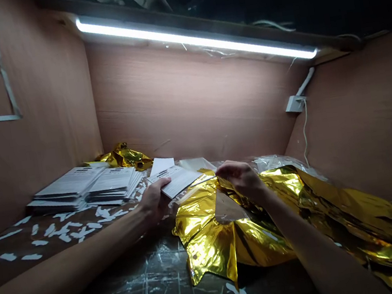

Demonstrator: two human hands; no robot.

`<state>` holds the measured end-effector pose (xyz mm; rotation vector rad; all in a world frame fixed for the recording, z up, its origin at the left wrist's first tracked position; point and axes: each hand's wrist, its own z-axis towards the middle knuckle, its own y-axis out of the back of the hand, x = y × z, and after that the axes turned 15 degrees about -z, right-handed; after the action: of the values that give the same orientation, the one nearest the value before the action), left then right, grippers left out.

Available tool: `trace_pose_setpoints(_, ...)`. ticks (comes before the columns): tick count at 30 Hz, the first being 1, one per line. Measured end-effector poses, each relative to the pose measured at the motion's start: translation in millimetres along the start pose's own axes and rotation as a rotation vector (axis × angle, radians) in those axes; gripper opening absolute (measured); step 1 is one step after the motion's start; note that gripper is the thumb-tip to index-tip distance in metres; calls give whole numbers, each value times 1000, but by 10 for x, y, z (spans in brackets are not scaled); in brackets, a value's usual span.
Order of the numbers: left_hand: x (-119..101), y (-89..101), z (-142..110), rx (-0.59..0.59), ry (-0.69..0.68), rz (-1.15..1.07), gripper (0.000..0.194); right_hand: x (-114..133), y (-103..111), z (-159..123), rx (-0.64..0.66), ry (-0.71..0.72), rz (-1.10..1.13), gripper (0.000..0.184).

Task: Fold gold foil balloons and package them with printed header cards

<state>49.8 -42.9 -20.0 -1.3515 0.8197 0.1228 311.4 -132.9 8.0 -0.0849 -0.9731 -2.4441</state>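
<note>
My left hand is closed on a white printed card, thumb on top, held tilted above the table. Just to its right, my right hand is pinched at the edge of shiny gold foil, close to the card's right end. Whether those fingertips also touch the card I cannot make out. The foil lies crumpled and folded under both hands, with a gap in its middle. More gold foil sheets spread to the right, beneath my right forearm.
Two stacks of printed white papers stand at the left, with a gold foil bundle behind them. White paper scraps litter the dark table. Clear plastic lies at the back right. Wooden walls enclose the table under a tube light.
</note>
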Motion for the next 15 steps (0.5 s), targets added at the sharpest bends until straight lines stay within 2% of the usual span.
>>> trace_pose_setpoints(5, -2, -26, -13, 4, 9, 33, 25, 8, 34, -56, -20, 1, -7, 10)
trace_pose_setpoints(11, 17, 8, 16, 30, 11, 37, 18, 58, -2, -74, -40, -30, -54, 11)
trace_pose_setpoints(15, 8, 35, 39, 30, -48, 24, 18, 26, 44, -78, -66, -12, -130, 10)
